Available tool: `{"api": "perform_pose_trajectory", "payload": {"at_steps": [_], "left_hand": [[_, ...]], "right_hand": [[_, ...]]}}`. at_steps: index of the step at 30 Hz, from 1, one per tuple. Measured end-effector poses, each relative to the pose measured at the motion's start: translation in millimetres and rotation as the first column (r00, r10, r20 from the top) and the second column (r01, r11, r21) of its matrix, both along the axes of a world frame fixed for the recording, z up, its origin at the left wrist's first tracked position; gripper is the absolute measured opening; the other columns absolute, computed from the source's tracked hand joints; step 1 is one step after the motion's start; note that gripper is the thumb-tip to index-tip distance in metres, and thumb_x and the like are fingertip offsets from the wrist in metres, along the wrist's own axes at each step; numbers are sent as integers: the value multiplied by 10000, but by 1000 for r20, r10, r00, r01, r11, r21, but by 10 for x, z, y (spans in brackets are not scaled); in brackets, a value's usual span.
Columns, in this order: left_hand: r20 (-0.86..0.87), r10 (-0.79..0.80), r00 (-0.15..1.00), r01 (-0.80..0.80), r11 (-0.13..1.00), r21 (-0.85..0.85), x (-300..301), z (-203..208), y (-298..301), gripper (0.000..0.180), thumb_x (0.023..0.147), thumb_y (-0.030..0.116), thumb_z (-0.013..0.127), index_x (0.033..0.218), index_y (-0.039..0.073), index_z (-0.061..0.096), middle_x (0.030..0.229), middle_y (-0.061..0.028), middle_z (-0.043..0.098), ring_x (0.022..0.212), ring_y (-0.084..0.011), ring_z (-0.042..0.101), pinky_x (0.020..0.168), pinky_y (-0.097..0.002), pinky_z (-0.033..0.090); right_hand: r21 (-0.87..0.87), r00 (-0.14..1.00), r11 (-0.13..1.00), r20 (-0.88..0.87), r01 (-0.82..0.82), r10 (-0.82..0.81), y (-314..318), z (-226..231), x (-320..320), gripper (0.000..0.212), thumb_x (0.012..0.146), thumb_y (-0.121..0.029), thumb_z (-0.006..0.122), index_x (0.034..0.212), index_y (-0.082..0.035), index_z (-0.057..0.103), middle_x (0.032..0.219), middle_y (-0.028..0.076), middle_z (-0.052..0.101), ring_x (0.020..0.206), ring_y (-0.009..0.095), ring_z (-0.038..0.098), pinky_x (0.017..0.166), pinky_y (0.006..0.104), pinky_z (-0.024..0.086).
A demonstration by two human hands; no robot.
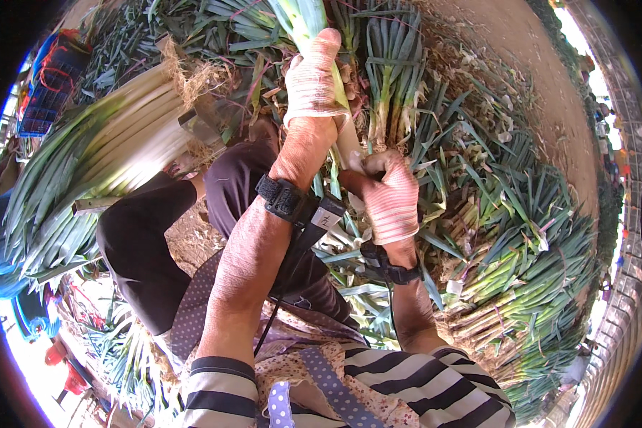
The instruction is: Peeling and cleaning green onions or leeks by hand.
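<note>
A long leek slants between my two hands, its green leaves rising away from me and its pale stalk pointing toward me. My left hand, in a striped cotton work glove, is wrapped round it where the green begins, thumb up along the leaves. Lower down, my right hand, gloved alike, has its fingers curled closed at the pale lower stalk. The stalk's root end is hidden by that hand. Close beyond my hands stands a bunch of untrimmed leeks.
Pale cleaned leeks lie stacked on a metal rack at the left. More leeks are heaped at the right, amid loose leaf scraps. A blue crate stands far left. Cords run from my wrist straps. My bent knee is near the rack.
</note>
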State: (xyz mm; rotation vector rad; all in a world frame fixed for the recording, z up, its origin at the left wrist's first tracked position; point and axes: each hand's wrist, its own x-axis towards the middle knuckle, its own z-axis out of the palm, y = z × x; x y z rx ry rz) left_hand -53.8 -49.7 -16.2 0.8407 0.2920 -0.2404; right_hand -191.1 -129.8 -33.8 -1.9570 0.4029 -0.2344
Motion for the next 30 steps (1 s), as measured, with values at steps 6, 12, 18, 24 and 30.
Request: {"api": "perform_pose_trajectory", "payload": {"at_steps": [6,12,18,24,30], "left_hand": [[-2,-25,1000,25,1000,-1,31,-34,-25,466,764,513,693,877,108,493,619,-8,526,454,-143,461,416,-315,402],[31,92,995,-92,996,12,100,-76,43,475,742,443,738,921,82,486,673,-43,530,451,-155,477,411,-326,424],[45,82,996,-82,997,-5,115,-83,132,493,734,447,753,935,78,496,656,-33,521,464,-157,501,422,-320,459],[104,165,981,-165,986,-13,147,-57,117,423,763,396,738,909,101,472,635,-18,500,446,-156,483,399,-321,440],[65,213,975,-214,977,10,125,35,140,427,768,322,738,976,108,432,630,-18,484,430,-128,461,369,-279,397]], "right_hand": [[-242,967,969,235,-39,97,22,-113,-42,346,589,-109,828,844,-37,604,789,127,610,704,306,599,648,372,478],[-557,976,831,170,-16,133,100,-88,-35,468,562,-164,837,952,-71,596,942,151,586,829,341,588,694,418,492],[-470,955,867,140,-167,260,68,-119,-2,266,674,-134,772,809,-29,569,814,178,558,735,359,576,618,423,476],[-521,969,847,133,-110,207,122,-83,-55,309,656,-134,782,876,-35,589,882,168,584,757,338,590,632,414,488],[-643,941,765,235,-36,242,161,-179,1,284,644,-132,754,865,-58,591,914,154,578,827,356,556,671,441,477]]}}
